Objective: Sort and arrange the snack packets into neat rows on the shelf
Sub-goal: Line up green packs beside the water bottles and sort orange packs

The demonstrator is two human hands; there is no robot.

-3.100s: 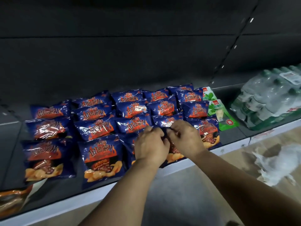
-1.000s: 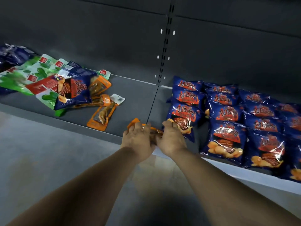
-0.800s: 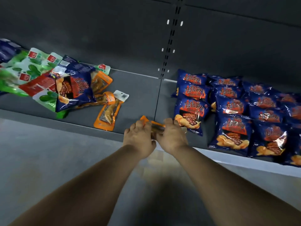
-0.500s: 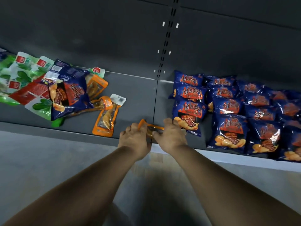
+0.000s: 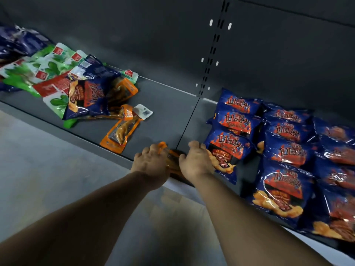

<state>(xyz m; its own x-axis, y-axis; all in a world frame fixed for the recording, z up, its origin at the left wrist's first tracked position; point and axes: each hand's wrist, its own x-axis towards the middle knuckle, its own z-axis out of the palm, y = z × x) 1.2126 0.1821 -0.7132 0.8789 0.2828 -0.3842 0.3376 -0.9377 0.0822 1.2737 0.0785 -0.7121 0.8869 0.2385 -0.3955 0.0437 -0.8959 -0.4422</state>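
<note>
My left hand and my right hand both hold a small orange packet at the shelf's front edge, near the seam between two shelf boards; the hands hide most of it. Blue potato-chip bags lie in overlapping rows on the right. Another orange packet lies flat to the left. Farther left sits a mixed heap with a blue chip bag, more orange packets and green-and-white packets.
The dark grey shelf has bare room between the heap and the blue rows. A slotted upright runs up the back panel. More dark blue bags sit at the far left. Grey floor lies below the shelf edge.
About three seconds ago both hands worked on a blue bag in the rows. Since then the view swung left, and over the last second the hands stayed on the orange packet at the shelf edge.
</note>
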